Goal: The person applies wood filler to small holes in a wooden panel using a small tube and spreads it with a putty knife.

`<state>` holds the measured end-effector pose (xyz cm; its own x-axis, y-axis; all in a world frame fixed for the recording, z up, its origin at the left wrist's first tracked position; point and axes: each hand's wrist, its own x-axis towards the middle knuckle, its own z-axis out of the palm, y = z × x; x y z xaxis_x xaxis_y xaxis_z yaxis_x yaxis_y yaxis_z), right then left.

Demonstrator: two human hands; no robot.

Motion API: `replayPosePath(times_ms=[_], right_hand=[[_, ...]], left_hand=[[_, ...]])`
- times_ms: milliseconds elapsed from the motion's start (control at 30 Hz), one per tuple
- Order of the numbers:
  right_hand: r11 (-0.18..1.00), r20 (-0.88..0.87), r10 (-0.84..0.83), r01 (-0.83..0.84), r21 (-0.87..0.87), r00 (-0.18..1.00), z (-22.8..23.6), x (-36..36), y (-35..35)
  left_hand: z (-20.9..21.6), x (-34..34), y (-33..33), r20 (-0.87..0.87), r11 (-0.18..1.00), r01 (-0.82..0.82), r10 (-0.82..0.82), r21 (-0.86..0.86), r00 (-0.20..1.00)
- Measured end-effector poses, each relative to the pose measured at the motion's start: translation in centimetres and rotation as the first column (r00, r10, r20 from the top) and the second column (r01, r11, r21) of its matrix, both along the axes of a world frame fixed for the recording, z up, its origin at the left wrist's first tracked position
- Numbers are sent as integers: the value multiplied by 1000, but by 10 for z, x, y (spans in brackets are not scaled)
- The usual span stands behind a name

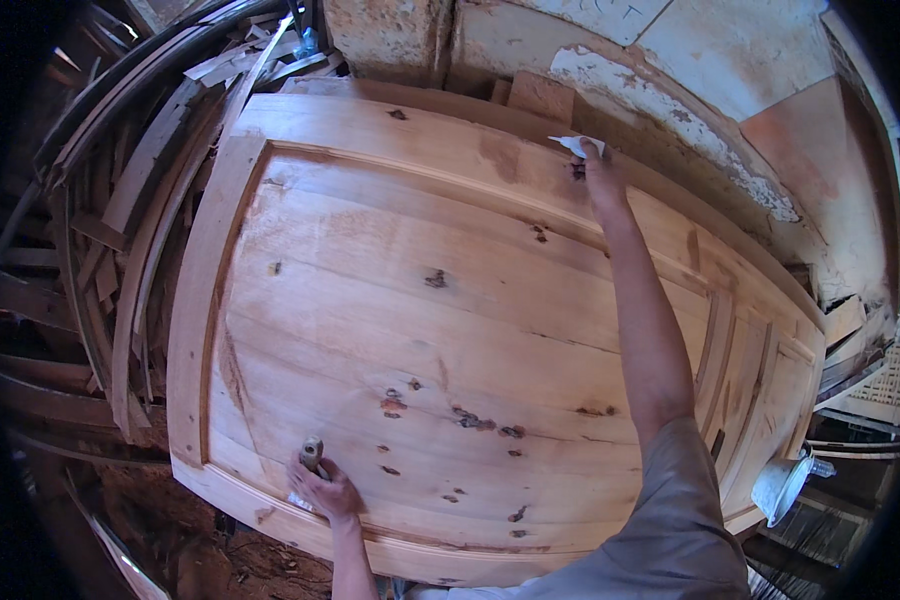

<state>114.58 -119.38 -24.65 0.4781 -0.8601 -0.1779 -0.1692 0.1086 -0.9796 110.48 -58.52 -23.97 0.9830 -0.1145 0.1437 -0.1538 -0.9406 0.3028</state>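
Observation:
A large pale wooden panel door (370, 330) with dark knots lies flat in front of me. My left hand (327, 492) is closed round a hand tool (312, 452) with a rounded handle, low over the door's near left edge. Something pale shows beneath that hand; the tool's working end is mostly hidden, so its kind is unclear. Stretched out to the far edge, my right hand (598, 168) grips a thin white piece (568, 144), like folded sheet or cloth. It is over the far rail, beside a dark knot.
Stacked boards and offcuts (140, 230) crowd the left side. Along the back runs a worn wall (630, 90) with leaning panels. At the right edge stand a white tub (778, 490) and a clear plastic bottle (821, 467). More scrap wood (846, 320) lies at far right.

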Motion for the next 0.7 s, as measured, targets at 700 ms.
replayPosePath(times_ms=[700], right_hand=[[803,439,-372,47,594,818,39,-60,90]], left_hand=[[5,-2,4,-7,1000,23,-23,-14,1000]])
